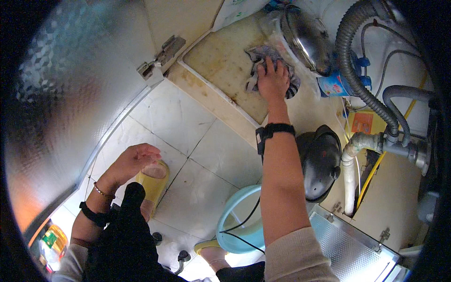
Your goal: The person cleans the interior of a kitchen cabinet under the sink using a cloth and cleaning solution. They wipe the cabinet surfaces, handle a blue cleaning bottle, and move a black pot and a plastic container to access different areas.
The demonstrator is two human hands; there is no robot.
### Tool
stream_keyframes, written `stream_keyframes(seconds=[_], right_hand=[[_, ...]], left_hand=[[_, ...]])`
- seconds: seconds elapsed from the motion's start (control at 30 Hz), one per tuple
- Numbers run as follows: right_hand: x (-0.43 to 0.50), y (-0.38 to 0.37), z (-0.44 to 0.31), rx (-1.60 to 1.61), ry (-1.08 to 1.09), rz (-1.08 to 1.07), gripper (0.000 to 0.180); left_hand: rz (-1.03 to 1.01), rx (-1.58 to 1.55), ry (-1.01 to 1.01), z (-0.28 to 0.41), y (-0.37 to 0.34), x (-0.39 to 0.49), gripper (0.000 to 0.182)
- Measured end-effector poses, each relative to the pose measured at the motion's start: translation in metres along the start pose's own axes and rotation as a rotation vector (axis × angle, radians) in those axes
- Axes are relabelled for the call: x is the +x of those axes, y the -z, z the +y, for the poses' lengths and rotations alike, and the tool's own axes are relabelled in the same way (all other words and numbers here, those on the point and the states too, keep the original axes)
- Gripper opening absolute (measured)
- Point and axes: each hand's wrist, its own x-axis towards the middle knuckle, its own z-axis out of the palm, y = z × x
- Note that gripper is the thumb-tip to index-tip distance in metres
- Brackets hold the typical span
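My right hand (273,79) lies flat on a crumpled grey patterned cloth (255,56), pressing it against the stained floor panel (215,53) of a low cabinet. Its fingers are spread over the cloth, which sticks out on both sides of the hand. A metal lid (306,38) and a blue labelled container (331,84) are just beyond it. My left hand (139,158) hangs above the floor tiles near a yellow slipper, with its fingers loosely curled and nothing visible in them.
Grey corrugated hoses (348,63) and a white drain pipe (349,187) run at the right. A black pot (320,164) stands below the cabinet hoses. A light blue basin (223,218) is on the tiles. Cabinet doors (88,91) stand open left and lower right.
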Motion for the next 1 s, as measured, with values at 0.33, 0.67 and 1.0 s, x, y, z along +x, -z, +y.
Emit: stream_keyframes(seconds=[0.33,0.67,1.0], right_hand=[[-0.136,0.055,-0.033,0.186,0.195,-0.111,0.043],[0.014,0.006,-0.075,0.128,-0.017,-0.283,0.05],[-0.012,0.025,-0.059,0.053,0.165,-0.267,0.049]], left_hand=[[-0.022,-0.007,-0.006,-0.004,0.002,0.006,0.024],[0.022,0.035,0.026,-0.006,0.004,-0.002,0.025],[0.021,-0.031,0.02,-0.007,0.005,0.002,0.026]])
